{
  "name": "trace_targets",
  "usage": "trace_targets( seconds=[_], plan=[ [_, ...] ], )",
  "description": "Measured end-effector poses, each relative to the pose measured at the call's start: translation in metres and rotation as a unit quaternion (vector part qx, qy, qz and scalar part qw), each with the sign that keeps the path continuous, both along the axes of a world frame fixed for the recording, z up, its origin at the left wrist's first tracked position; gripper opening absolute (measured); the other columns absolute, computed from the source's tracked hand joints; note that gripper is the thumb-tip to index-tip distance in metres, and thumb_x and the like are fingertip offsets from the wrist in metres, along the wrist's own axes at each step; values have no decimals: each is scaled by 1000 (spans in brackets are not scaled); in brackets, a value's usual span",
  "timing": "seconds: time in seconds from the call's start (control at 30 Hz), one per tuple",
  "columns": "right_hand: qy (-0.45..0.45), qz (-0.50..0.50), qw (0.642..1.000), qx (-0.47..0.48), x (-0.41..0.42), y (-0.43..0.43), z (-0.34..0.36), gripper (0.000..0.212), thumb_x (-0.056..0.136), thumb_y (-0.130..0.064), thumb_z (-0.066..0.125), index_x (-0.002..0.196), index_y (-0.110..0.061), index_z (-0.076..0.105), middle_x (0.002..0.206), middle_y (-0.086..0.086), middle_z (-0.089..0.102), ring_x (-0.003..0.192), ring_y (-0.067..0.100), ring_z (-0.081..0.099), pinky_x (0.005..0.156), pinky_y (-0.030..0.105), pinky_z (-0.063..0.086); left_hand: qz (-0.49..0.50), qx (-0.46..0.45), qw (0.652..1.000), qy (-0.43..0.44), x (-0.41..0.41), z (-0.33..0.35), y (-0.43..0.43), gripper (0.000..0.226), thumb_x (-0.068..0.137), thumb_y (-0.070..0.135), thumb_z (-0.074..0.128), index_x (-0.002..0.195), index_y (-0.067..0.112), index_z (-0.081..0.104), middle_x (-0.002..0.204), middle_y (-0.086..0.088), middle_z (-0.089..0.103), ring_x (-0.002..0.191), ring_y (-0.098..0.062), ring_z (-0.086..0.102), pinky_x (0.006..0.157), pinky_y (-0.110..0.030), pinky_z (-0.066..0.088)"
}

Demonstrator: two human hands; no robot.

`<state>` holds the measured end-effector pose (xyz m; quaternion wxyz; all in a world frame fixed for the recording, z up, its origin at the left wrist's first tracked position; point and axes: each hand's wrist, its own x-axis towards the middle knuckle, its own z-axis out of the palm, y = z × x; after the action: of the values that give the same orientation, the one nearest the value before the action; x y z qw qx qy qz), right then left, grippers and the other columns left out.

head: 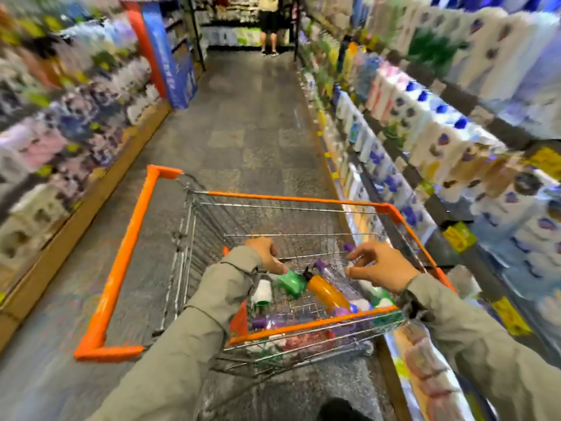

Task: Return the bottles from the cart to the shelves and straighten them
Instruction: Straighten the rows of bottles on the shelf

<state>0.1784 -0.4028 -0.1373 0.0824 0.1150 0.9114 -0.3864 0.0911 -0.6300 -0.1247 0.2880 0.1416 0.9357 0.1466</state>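
A wire cart with an orange rim [303,198] stands in the aisle, and several bottles lie in it. Among them are a green bottle [292,282], an orange bottle with a black cap [329,293], a clear bottle with a purple cap [322,266] and a white bottle [263,291]. My left hand [265,253] reaches into the cart with its fingers bent down to the green bottle; blur hides whether it grips. My right hand [381,267] hovers over the bottles on the right, fingers loosely spread, next to another purple cap [349,247].
Shelves of bottles [425,141] run along the right, close beside the cart. More stocked shelves [60,117] line the left. The grey aisle floor [243,117] stretches ahead. A person [268,22] stands at the far end. The picture is blurred.
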Motion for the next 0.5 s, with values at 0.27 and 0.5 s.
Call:
trace_targets(
  seconds=[0.27,0.5],
  plan=[
    [-42,74,996,10,-56,-25,-40,24,75,-11,79,92,-11,63,68,4,55,60,11,47,51,15,36,78,8,995,-61,-17,-45,-43,43,85,38,67,117,12,53,116,-6,54,100,-18,51,93,-29,42],
    [-95,114,989,1,-100,-29,-68,22,76,-15,78,88,-18,60,69,-2,57,65,13,53,56,18,40,183,42,975,-122,-38,-70,-53,46,85,33,68,124,16,50,135,0,48,116,-17,50,97,-27,39]
  ],
)
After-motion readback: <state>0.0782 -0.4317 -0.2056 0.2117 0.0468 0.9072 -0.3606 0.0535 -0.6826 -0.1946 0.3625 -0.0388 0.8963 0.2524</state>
